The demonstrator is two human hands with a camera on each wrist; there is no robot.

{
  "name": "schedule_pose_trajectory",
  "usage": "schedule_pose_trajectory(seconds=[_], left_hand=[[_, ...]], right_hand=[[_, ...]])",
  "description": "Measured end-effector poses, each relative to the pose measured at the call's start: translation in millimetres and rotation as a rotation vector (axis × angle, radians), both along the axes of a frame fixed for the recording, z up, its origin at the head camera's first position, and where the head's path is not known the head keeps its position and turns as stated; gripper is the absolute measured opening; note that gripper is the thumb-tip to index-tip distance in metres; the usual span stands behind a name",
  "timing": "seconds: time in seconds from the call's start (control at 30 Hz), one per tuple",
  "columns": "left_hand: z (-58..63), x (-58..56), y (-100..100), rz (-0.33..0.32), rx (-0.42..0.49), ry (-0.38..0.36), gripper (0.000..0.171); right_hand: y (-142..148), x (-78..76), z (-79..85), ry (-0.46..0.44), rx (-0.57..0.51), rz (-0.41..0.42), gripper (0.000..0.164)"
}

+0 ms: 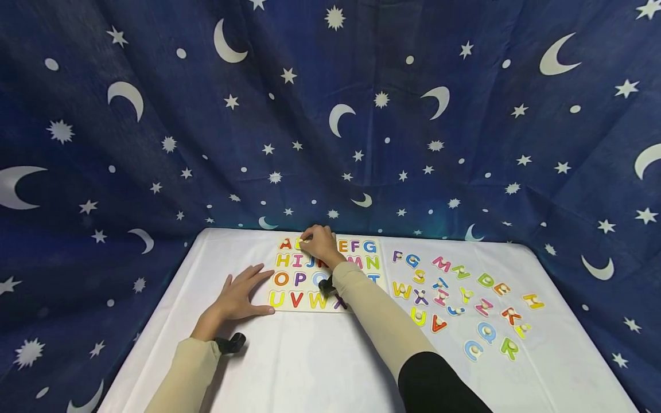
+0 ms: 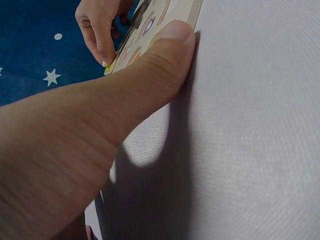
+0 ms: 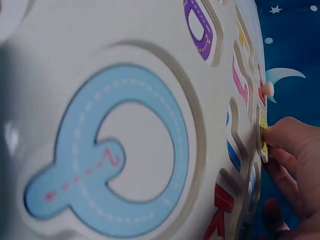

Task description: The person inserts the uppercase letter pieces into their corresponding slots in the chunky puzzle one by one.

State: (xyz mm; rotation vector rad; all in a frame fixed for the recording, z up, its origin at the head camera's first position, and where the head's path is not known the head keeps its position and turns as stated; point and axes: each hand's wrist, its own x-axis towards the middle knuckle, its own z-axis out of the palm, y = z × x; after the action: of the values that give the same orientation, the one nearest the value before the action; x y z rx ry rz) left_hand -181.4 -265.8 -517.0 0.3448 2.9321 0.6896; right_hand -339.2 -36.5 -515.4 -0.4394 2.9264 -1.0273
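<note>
our right hand pinches a yellow letter at the top row of the letter board, just beside the red a; we cannot tell whether the piece is fully seated. the board lies near the middle of the tabletop's far edge. our left hand is spread wide and grips nothing, its fingers by the board's left edge, its thumb at the near left corner. between the board and the tabletop's right edge we see loose letters scattered: the purple f toward the far edge, the orange h closest to the right edge, the blue c and green r nearest us.
</note>
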Motion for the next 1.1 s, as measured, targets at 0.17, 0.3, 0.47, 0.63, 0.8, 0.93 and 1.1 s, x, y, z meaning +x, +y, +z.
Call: schedule_pose_trajectory(seconds=[0.17,0.3,0.47,0.63,0.8,0.93,1.1], left_hand=[[-2.1,0.0,-0.8,-0.006,0.019,0.017,0.101],[-4.2,-0.8,-1.9,-0.001,0.02,0.007,0.102],[-2.0,0.3,-1.1,-0.004,0.017,0.007,0.101],[0.8,1.3,0.3,-0.002,0.011,0.009,0.101],[1.7,-0.3,1.6,0.007,-0.022,-0.017,0.101],[1.3,-1.0,2.0,0.003,-0.026,-0.019,0.102],[-2.0,-0.4,-1.4,-0.007,0.002,0.002,0.102]], right_hand=[[-0.3,-1.6,-1.8,0.002,0.013,0.01,0.013],[-1.1,-2.3,-3.3,0.01,0.009,0.016,0.013],[-0.9,-2.9,-3.8,-0.011,0.015,0.025,0.012],[0.0,-3.6,-2.3,-0.019,0.024,0.035,0.012],[1.2,-3.2,-1.9,-0.025,0.023,0.038,0.013],[1.7,-2.5,-1.8,-0.025,0.018,0.037,0.013],[2.3,-0.5,0.3,-0.019,-0.012,0.063,0.017]])
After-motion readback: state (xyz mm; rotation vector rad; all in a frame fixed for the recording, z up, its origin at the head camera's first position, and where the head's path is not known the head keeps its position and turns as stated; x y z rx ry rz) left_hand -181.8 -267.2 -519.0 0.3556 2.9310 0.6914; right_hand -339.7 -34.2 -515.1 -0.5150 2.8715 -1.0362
